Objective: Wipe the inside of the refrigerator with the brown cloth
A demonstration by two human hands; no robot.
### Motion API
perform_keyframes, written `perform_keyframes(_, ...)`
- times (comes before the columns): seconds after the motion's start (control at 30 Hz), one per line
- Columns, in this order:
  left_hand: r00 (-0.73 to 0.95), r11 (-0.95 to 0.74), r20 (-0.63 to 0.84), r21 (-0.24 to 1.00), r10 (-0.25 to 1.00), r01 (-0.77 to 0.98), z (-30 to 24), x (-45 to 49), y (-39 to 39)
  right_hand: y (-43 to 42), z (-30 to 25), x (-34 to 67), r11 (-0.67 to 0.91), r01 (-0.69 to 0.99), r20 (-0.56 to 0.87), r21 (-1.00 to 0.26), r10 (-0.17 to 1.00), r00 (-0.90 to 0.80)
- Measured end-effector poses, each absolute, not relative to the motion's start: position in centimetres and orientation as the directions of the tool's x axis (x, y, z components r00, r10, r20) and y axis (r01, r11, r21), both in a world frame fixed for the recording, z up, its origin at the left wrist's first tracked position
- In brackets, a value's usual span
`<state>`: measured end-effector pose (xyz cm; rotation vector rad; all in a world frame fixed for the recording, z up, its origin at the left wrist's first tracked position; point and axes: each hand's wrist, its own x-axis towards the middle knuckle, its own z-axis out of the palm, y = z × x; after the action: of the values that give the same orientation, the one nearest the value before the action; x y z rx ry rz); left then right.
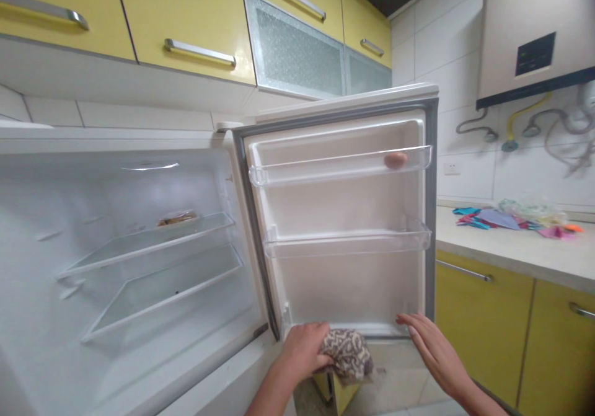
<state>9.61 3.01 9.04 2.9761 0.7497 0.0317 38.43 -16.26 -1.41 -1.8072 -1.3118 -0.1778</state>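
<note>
Closed around a patterned brown-and-cream cloth [348,354], my left hand [304,348] is at the bottom edge of the open fridge door [344,286]. My right hand [430,345] is at the door's lower right corner, fingers stretched out and holding nothing; whether its fingertips touch the door I cannot tell. Above the hands, the door carries a clear middle shelf [344,243] and a clear upper shelf [320,171]. An egg [395,160] sits at the right end of the upper one.
The fridge interior [41,217] opens on the left; a wrapped brown item [177,218] lies on its glass shelf. Yellow cabinets [186,13] hang above. To the right, a counter [506,248] bears colourful cloths [499,219] and a crumpled plastic bag [530,208], below a water heater [534,38].
</note>
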Motion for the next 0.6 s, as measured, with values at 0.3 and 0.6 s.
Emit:
perform_keyframes(0.3,0.934,-0.924,0.109,-0.142,0.341,0.354,5.7,5.4,6.5,-16.2,-0.8,37.9,0.097,0.601,0.476,-0.793,0.714,0.513)
perform_keyframes(0.6,0.74,-0.818,0.669,-0.464,-0.072,0.339,0.3,14.3,0.5,-16.5,-0.5,38.3,0.171,0.392,0.359,-0.904,0.801,0.479)
